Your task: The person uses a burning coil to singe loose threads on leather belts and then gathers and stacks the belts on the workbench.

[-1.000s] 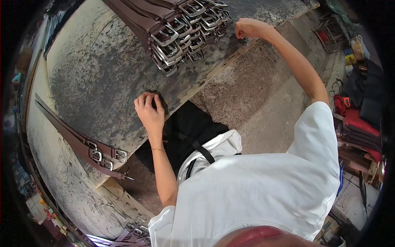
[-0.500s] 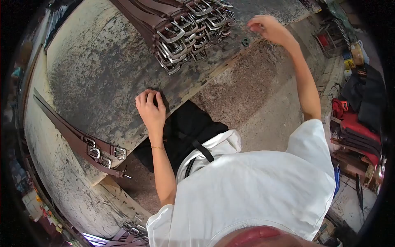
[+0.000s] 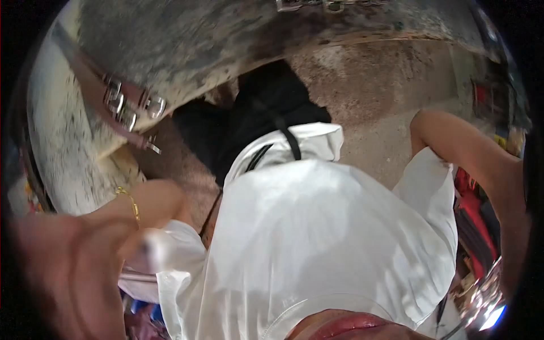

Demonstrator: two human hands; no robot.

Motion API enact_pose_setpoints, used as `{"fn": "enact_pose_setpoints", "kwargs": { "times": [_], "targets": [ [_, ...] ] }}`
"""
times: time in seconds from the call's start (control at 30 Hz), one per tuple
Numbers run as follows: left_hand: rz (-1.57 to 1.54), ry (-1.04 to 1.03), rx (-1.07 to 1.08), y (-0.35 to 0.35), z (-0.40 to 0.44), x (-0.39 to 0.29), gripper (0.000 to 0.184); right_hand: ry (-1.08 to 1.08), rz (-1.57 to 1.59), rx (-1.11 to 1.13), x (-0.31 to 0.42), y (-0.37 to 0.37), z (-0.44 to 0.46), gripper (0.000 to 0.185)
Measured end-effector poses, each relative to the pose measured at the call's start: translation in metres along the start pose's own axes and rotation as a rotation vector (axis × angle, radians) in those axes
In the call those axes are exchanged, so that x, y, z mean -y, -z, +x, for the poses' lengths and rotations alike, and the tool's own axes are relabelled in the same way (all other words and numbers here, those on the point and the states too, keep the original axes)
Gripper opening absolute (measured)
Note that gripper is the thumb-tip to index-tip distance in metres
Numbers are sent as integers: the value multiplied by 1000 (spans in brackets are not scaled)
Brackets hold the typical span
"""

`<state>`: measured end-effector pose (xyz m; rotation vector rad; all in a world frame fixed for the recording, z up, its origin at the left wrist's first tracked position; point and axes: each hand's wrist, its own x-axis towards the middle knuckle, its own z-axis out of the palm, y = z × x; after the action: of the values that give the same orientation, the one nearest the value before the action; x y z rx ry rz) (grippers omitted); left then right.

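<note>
My left hand is raised very close to the camera at the lower left, large and blurred; whether it holds anything cannot be made out. A gold-coloured bracelet circles that wrist. My right arm is lifted at the right edge, and its hand lies outside what shows. Brown belts with silver buckles lie at the worktable's left end. At the top edge, a few metal buckles of another pile are just visible.
The dark, worn worktable curves across the top. Below its edge are my black-clad legs and a rough floor. Red and dark material is stacked at the right. A shiny, blurred object sits at the lower right.
Both hands have left the worktable and come up toward the camera. The view has tipped downward, so most of the large belt pile has slipped out at the top.
</note>
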<state>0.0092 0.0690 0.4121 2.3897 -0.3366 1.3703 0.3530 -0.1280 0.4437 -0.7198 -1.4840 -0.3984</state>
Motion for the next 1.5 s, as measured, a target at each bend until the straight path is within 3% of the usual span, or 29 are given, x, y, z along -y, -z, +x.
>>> {"fn": "enact_pose_setpoints", "kwargs": {
  "times": [0.2,0.5,0.63,0.73,0.87,0.97,1.5],
  "targets": [
    [4,-49,107,10,16,-46,21,-5,154,61,8,-19,9,17],
    [166,-16,-87,59,19,-59,20,-145,278,-1,3,-11,-8,19],
    [140,-96,-214,99,21,-60,19,-213,273,15,19,-36,-22,20],
    [82,-140,-182,117,32,-59,18,-281,262,-25,33,-72,-39,20],
    [58,-237,-279,117,27,-59,18,-277,335,18,30,-123,-39,21],
    [11,-209,-219,125,34,-72,17,-337,358,-96,40,-155,-38,22],
    [-1,-211,-256,127,40,-82,16,-391,579,-105,18,-166,-38,27]
  ]
}}
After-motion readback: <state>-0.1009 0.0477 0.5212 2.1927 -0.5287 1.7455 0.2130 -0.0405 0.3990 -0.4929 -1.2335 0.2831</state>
